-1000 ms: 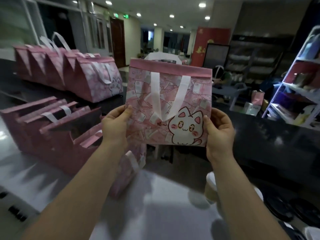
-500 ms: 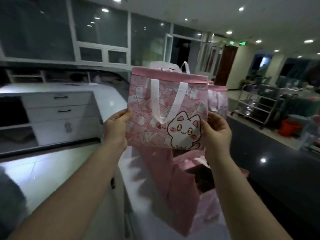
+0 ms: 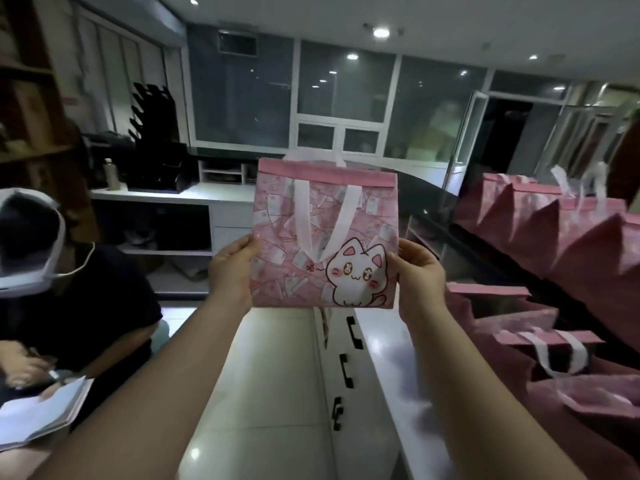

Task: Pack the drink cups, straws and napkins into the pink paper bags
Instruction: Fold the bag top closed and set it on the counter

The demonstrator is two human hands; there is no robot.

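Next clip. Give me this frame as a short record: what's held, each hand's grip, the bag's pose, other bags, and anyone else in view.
held: pink bag with a cat picture
left hand: grip on the bag's left edge
right hand: grip on its right edge
bag pose: upright, in the air, cat side toward the camera, white handle hanging down the front
spare bags: standing in rows at the right
cups, straws, napkins: none in view
bystander: seated person at the left, holding papers

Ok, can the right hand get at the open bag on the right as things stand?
Probably not yet: the right hand grips the cat bag, and the left hand grips its other edge. The open bag sits lower right with nothing between, so letting go should suffice.
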